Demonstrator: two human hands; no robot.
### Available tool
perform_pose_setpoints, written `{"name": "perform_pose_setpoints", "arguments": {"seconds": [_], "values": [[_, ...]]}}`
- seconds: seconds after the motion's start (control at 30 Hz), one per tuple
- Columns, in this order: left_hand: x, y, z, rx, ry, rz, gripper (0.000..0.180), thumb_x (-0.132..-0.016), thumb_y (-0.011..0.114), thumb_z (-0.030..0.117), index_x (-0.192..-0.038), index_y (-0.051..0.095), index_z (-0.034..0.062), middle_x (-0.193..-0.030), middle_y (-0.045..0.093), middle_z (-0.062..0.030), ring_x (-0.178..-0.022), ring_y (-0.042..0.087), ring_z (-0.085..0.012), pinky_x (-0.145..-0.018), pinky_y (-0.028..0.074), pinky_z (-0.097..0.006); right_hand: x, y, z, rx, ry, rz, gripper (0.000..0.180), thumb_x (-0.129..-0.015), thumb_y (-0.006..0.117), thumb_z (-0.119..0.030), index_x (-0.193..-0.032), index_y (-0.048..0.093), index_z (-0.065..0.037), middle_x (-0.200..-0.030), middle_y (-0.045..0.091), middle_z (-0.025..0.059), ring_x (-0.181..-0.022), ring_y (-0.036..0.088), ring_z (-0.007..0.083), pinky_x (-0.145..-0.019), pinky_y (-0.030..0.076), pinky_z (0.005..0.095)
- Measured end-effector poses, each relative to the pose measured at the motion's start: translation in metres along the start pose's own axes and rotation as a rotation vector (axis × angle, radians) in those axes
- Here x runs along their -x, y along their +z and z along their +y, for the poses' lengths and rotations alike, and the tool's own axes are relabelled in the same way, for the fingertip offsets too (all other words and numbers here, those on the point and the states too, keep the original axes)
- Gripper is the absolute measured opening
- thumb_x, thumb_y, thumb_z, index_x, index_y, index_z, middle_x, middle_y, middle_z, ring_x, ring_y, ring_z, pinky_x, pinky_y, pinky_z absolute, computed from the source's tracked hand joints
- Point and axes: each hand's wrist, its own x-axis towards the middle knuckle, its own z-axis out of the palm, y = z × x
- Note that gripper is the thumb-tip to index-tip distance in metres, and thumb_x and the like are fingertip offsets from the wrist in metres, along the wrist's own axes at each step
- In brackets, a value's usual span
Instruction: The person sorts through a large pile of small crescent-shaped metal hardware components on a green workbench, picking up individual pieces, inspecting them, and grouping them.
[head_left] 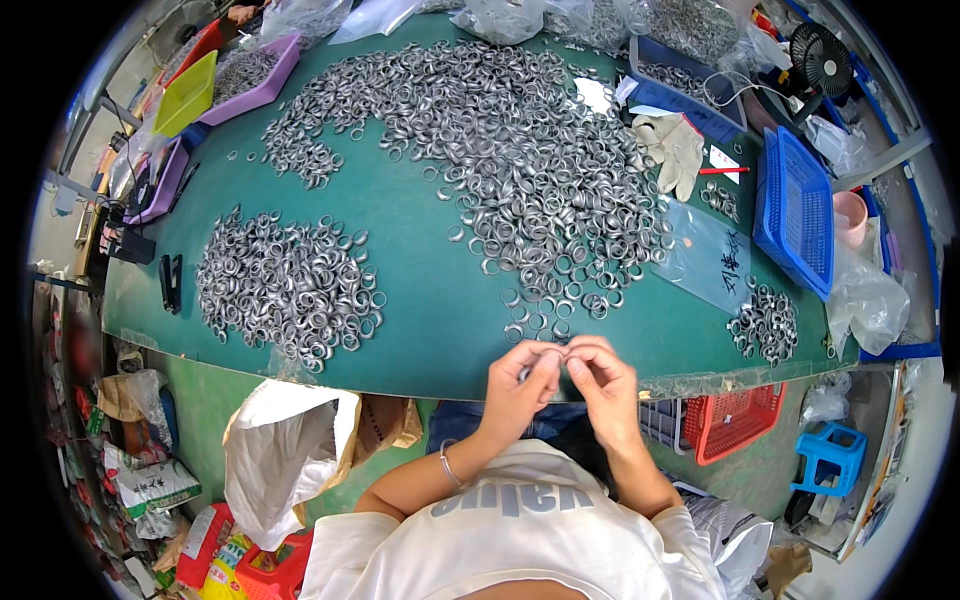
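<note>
Just over the near edge of the green table [420, 320], my two hands meet at the fingertips. My left hand [518, 388] is closed, with a bit of a grey metal ring [523, 374] showing between its curled fingers. Thumb and fingers pressed together, my right hand [606, 385] pinches at the same spot; whatever lies between its tips is too small and covered to make out. Right beyond the fingers, loose metal rings [540, 322] trail off a big heap of rings [510, 150]. A smaller ring pile [285, 285] lies to the left.
Another small ring pile [765, 325] sits at the right near a clear plastic bag [705, 255]. Blue baskets [795, 210], a glove [668, 150] and a red pen [724, 170] lie on that side. A black stapler [171, 283] is at the left; an open paper sack [290, 450] stands below the edge.
</note>
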Motion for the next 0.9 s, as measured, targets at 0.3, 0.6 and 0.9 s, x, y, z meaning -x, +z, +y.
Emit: {"name": "perform_pose_setpoints", "arguments": {"seconds": [0.3, 0.6, 0.9], "values": [[-0.006, -0.014, 0.005, 0.411, -0.344, -0.143, 0.022, -0.092, 0.046, 0.013, -0.107, 0.055, -0.0008, -0.071, 0.051, -0.0078, -0.049, 0.042, -0.0089, -0.036, 0.029, -0.017, -0.054, -0.016, 0.002, 1.110, -0.563, 0.198, 0.015, -0.067, 0.070, -0.006, -0.080, 0.064, -0.005, -0.093, 0.058, 0.0058, -0.093, 0.051, 0.0264, -0.083, 0.035, 0.0382], [-0.007, -0.003, 0.003, 0.404, -0.229, -0.078, 0.022, -0.093, 0.045, 0.015, -0.108, 0.053, -0.0001, -0.082, 0.052, -0.0061, -0.062, 0.047, -0.0099, -0.042, 0.033, -0.018, -0.014, -0.006, -0.016, 0.474, -0.395, 0.157, 0.009, -0.070, 0.068, -0.003, -0.077, 0.061, -0.003, -0.079, 0.061, 0.0069, -0.079, 0.055, 0.0222, -0.079, 0.036, 0.0340], [-0.006, -0.002, 0.007, 0.486, -0.235, -0.168, 0.024, -0.089, 0.048, 0.017, -0.105, 0.053, -0.0001, -0.081, 0.055, -0.0073, -0.064, 0.048, -0.0098, -0.043, 0.033, -0.020, -0.004, 0.005, -0.002, -0.002, -0.094, 0.219, 0.007, -0.072, 0.066, -0.001, -0.076, 0.060, -0.002, -0.075, 0.059, 0.0079, -0.074, 0.053, 0.0213, -0.077, 0.036, 0.0319]]}}
